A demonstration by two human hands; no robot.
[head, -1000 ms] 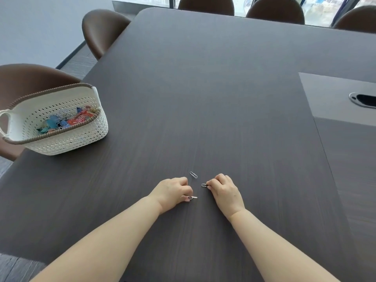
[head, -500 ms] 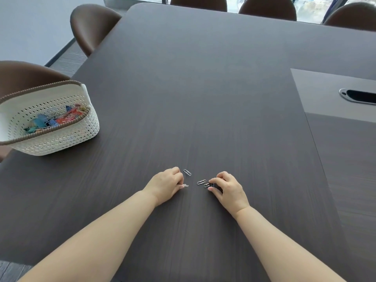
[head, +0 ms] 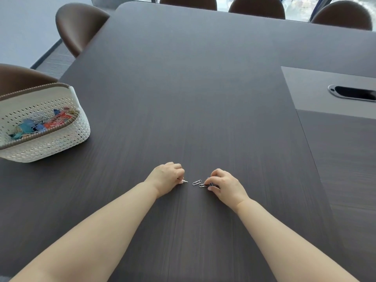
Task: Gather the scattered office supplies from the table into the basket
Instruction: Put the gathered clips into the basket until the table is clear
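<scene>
On the dark table, my left hand [head: 167, 178] is curled with a silver paper clip [head: 184, 181] pinched at its fingertips. A loose silver paper clip [head: 197, 182] lies between my hands. My right hand [head: 224, 184] pinches another paper clip [head: 202, 185] against the table, and a small dark clip shows under its fingers. The white perforated basket [head: 50, 145] stands at the far left and holds several coloured binder clips [head: 42, 123].
Brown chairs [head: 79, 25] stand along the left and far sides of the table. A grey inset panel with an oval cable port [head: 354, 93] lies to the right. The table's near-left edge runs close to the basket.
The clip that lay above my left hand is gone from there. My left hand closed over that spot. Right fingers stay on their clip.
</scene>
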